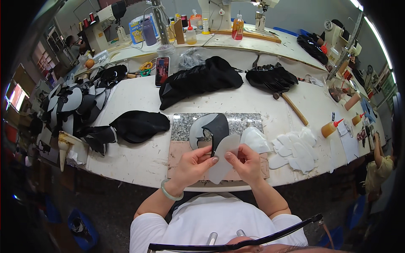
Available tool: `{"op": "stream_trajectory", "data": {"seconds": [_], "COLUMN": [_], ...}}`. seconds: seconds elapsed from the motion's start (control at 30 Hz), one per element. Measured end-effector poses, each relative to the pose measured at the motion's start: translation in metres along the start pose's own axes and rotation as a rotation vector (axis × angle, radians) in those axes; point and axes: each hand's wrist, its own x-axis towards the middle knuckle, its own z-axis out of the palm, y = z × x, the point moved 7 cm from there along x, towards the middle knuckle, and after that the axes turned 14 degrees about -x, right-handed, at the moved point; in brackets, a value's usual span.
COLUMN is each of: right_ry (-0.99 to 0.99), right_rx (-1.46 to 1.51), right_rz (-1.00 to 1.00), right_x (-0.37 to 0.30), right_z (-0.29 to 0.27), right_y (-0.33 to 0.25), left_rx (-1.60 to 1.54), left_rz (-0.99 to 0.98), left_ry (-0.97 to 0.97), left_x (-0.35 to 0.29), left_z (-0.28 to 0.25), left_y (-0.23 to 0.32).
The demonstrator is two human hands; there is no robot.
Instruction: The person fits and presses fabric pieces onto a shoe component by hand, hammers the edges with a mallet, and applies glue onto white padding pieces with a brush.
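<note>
Between my hands, a thin white curved sheet piece [227, 158] stands tilted over the front of the work board. My left hand [195, 168] is closed, with thumb and fingertips pinching at its left edge. My right hand [247, 165] is closed on its right side, thumb towards me. Just beyond my fingers, a grey and black shoe upper [218, 126] lies on the speckled stone slab [249, 122]; its near black edge meets my left fingertips. I cannot tell whether my left hand grips that edge too. A stack of white pieces [255, 140] rests beside my right hand.
More white pieces [295, 151] are spread at the right, near a hammer [294, 109] and a red-tipped glue bottle [331, 128]. Black upper piles [202, 80] lie across the back, with a phone [162, 71] beside them. Grey and black parts [74, 103] are heaped at left.
</note>
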Motion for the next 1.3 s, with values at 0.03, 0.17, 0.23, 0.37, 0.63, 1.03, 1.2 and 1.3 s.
{"op": "stream_trajectory", "data": {"seconds": [0.03,0.17,0.23,0.37,0.63,1.03,1.2,1.3], "right_ry": [-0.002,0.098,0.117,-0.096,-0.095,-0.332,-0.356,-0.317], "right_rx": [0.002,-0.094,-0.066,0.318,0.356,0.498,0.443,0.443], "right_rz": [-0.001,-0.175,-0.187,0.067,0.165,0.313,0.29,0.243], "right_x": [0.003,0.01,0.011,0.012,0.008,0.016,0.014,0.013], "right_z": [0.001,0.003,0.007,0.024,0.037,0.044,0.041,0.044], "right_y": [0.0,-0.009,-0.006,0.001,0.005,0.021,0.017,0.007], "left_rx": [0.002,-0.007,0.014,-0.022,-0.06,0.165,0.133,0.407], "left_rz": [0.001,-0.081,-0.094,-0.075,-0.063,0.005,-0.025,0.103], "left_ry": [0.003,0.041,0.056,0.02,0.058,0.144,0.109,0.126], "left_x": [-0.003,-0.012,-0.015,-0.021,-0.023,-0.021,-0.016,-0.019], "left_z": [-0.002,-0.016,-0.021,-0.024,-0.024,-0.038,-0.037,-0.03], "left_y": [-0.001,-0.019,-0.022,-0.017,-0.015,-0.015,-0.014,0.001]}}
